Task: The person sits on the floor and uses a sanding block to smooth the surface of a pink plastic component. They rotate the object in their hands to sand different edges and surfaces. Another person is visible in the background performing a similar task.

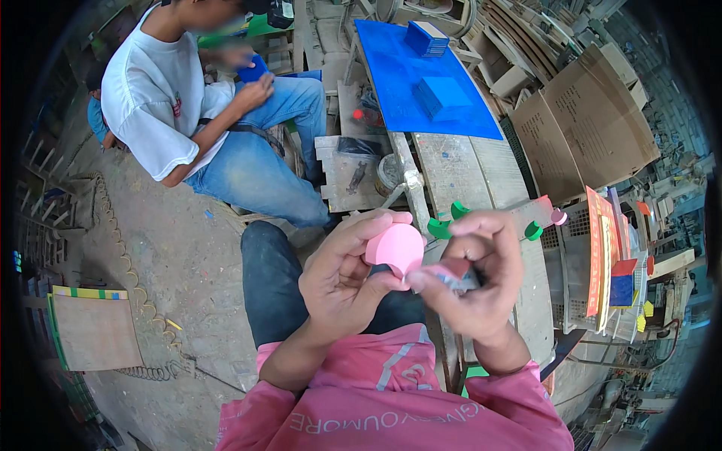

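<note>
My left hand pinches a flat pink disc-shaped piece between thumb and fingers, held up in front of my chest. My right hand is curled around a small folded reddish-grey piece, perhaps sandpaper, its thumb touching the lower edge of the pink piece. Both hands meet above my dark-trousered knee, beside the wooden workbench.
Green rounded pieces and a pink piece lie on the bench edge. A blue sheet with stacks of blue pieces lies farther back. A seated person in a white shirt works at the left. Cardboard at right.
</note>
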The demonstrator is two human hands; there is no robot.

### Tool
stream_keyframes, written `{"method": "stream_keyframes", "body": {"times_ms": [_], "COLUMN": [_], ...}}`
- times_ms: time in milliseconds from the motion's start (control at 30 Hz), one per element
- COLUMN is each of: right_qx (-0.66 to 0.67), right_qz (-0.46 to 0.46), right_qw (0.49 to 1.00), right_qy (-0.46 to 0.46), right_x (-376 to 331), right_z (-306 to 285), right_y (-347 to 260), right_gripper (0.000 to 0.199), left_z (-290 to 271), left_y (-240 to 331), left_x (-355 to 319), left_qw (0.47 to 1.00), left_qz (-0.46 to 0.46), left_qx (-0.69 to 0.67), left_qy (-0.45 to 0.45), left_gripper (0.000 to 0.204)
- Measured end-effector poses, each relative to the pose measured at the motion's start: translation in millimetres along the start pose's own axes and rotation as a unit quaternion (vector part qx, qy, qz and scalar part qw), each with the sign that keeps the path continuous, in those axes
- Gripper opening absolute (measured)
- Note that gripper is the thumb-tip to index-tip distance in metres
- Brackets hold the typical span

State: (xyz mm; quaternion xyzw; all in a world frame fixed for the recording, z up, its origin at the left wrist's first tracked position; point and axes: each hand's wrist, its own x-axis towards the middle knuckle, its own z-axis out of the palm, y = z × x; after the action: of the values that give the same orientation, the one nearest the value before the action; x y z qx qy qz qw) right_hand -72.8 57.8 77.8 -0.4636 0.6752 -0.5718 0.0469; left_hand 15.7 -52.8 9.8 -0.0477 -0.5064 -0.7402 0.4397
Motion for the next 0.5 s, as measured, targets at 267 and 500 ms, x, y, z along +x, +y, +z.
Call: {"method": "stream_keyframes", "body": {"times_ms": [267,500], "right_qx": [-0.004,-0.023], "right_qz": [-0.006,-0.001], "right_qw": [1.0,1.0], "right_qy": [-0.001,-0.021], "right_x": [2.2,3.3], "right_z": [-2.5,-6.9], "right_y": [2.0,-1.1], "right_gripper": [0.048,0.044], "left_z": [-1.0,0.2], "left_y": [-3.3,-4.0], "left_x": [1.0,0.5], "left_qw": [1.0,1.0], "left_qz": [0.02,0.007], "left_qx": [0.002,-0.023], "left_qy": [-0.009,-0.015], "left_gripper": [0.056,0.051]}}
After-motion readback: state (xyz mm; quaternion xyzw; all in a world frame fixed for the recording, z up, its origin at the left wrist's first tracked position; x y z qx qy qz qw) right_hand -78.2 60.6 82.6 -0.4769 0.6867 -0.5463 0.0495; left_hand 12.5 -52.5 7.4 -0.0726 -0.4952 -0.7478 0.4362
